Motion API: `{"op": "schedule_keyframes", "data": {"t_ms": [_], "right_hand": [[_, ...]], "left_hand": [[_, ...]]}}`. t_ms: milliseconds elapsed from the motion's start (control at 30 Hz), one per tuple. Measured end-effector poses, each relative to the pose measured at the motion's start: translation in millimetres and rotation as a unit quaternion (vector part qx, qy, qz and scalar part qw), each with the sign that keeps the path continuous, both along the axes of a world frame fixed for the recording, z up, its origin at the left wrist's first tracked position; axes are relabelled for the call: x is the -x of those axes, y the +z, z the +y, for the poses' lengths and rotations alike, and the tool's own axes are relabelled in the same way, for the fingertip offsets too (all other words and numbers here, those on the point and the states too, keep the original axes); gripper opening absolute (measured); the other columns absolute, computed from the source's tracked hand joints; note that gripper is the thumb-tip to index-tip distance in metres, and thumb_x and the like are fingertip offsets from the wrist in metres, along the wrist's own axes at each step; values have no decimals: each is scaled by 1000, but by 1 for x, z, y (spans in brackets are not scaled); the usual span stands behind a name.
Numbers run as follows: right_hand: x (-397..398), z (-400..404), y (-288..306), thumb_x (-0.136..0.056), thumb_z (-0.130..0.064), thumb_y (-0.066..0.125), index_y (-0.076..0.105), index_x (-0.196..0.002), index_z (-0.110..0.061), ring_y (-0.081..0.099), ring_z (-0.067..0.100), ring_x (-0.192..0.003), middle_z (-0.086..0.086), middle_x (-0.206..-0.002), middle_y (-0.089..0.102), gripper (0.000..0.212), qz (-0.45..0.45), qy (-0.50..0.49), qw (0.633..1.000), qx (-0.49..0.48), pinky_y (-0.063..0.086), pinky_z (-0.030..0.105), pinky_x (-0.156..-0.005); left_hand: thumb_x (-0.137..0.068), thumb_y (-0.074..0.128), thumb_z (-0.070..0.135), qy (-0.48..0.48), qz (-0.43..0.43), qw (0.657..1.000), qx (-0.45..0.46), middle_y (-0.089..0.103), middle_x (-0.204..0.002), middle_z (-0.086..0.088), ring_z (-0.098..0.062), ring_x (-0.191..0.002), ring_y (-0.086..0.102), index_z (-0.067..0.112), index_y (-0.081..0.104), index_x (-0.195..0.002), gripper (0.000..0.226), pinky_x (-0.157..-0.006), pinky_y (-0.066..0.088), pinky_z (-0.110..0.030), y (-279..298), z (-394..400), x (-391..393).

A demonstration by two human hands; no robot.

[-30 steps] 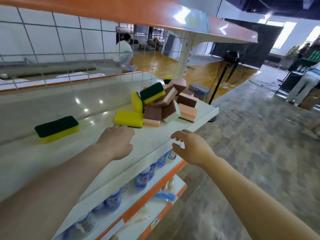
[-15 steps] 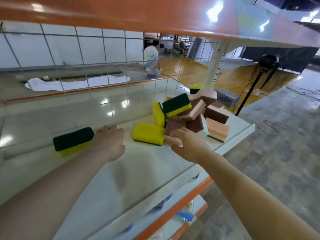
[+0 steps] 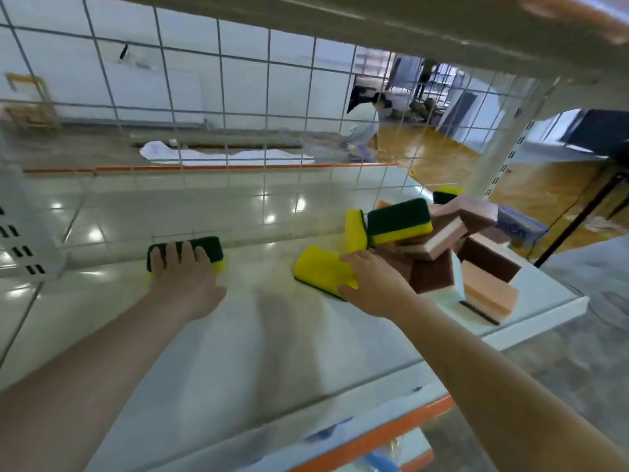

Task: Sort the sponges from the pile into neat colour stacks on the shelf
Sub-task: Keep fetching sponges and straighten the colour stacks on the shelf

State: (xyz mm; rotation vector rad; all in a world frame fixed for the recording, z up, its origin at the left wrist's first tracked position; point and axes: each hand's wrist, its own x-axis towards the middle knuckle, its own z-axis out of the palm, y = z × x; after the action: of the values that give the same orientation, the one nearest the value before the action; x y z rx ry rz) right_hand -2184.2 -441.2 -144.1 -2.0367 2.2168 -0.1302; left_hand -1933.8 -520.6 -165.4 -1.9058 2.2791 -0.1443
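A green-topped yellow sponge (image 3: 207, 248) lies alone at the left of the white shelf (image 3: 238, 342); my left hand (image 3: 183, 274) rests on it with fingers laid flat over its top. My right hand (image 3: 372, 284) pinches a yellow sponge (image 3: 320, 269), yellow side up and tilted, at the left edge of the pile. The pile (image 3: 439, 247) at the shelf's right end holds several brown-and-pink sponges, a green-and-yellow sponge (image 3: 398, 219) on top, a yellow one on edge (image 3: 355, 231) and an orange one (image 3: 490, 298) at the front right.
A wire grid (image 3: 238, 114) closes the back of the shelf. The upper shelf (image 3: 442, 22) hangs low overhead. An upright post (image 3: 493, 155) stands behind the pile. Below is an orange-edged shelf (image 3: 374, 434) with bottles. A person (image 3: 360, 124) crouches beyond the grid.
My left hand slid left onto the lone green-topped sponge. My right hand reached in to the pile and took hold of the yellow sponge. The camera moved closer under the upper shelf.
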Motion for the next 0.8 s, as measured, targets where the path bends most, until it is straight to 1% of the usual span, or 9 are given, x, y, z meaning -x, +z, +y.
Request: {"op": "schedule_keyframes", "data": {"t_ms": [100, 200, 300, 400, 467, 600, 700, 733, 800], "right_hand": [[-3, -12, -6, -91, -39, 53, 31, -143, -17, 38, 28, -129, 7, -144, 36, 60, 17, 9, 1000, 4, 38, 37, -102], [-7, -23, -14, -91, -42, 53, 32, -142, -17, 38, 30, -128, 9, -143, 37, 61, 26, 9, 1000, 2, 38, 39, -102], [-12, -30, -20, -91, -44, 51, 31, -141, -16, 35, 31, -130, 10, -142, 36, 61, 22, 1, 1000, 0, 34, 39, -103], [-15, -34, -25, -90, -47, 50, 33, -140, -18, 35, 30, -129, 9, -139, 38, 60, 22, -1, 1000, 2, 34, 38, -101], [-18, -37, -27, -90, -47, 49, 32, -141, -19, 36, 30, -129, 10, -139, 39, 60, 19, -1, 1000, -4, 35, 38, -101], [-25, -43, -27, -90, -46, 51, 31, -142, -20, 35, 31, -130, 10, -142, 37, 61, 4, 3, 1000, -8, 33, 37, -102], [-31, -46, -26, -90, -46, 51, 30, -143, -22, 33, 31, -130, 9, -142, 38, 61, 7, 12, 1000, -13, 32, 38, -104], [-33, -47, -26, -90, -46, 51, 29, -143, -23, 34, 31, -130, 9, -142, 37, 62, 8, 16, 1000, -16, 32, 38, -104], [-38, -48, -25, -91, -46, 50, 28, -144, -25, 35, 32, -129, 9, -142, 36, 62, 7, 23, 999, -22, 33, 38, -104]], "left_hand": [[-93, 33, 58, 19, 12, 1000, -8, 5, -156, -12, -35, -143, 5, 6, 5, -148, 80, -116, 8, -45, -7, -4, -8], [-94, 29, 59, 40, 39, 998, -17, -2, -157, -12, -34, -144, -1, 8, 0, -149, 81, -115, 7, -45, -13, -8, -14], [-93, 26, 61, 50, 50, 997, -30, -6, -157, -11, -36, -143, -4, 14, 0, -150, 78, -115, 4, -47, -17, -13, -22], [-94, 24, 60, 44, 53, 997, -29, -6, -157, -9, -35, -143, -7, 19, 3, -150, 73, -115, 4, -47, -19, -16, -28], [-94, 27, 59, 34, 69, 997, -27, -2, -158, -8, -34, -144, -6, 18, 8, -149, 71, -115, 6, -46, -20, -18, -29], [-93, 39, 53, -18, 127, 992, -3, 13, -155, -6, -30, -144, 3, 12, 24, -141, 65, -114, 14, -40, -22, -20, -31], [-90, 48, 50, -58, 178, 982, 11, 35, -143, -8, -29, -139, 19, 12, 36, -129, 56, -111, 23, -37, -22, -19, -32], [-89, 51, 49, -64, 196, 979, 10, 39, -138, -7, -29, -138, 21, 12, 39, -124, 53, -110, 24, -37, -21, -18, -32], [-87, 55, 46, -71, 215, 974, -1, 41, -136, -5, -29, -141, 17, 13, 40, -121, 50, -113, 20, -36, -22, -15, -32]]}}
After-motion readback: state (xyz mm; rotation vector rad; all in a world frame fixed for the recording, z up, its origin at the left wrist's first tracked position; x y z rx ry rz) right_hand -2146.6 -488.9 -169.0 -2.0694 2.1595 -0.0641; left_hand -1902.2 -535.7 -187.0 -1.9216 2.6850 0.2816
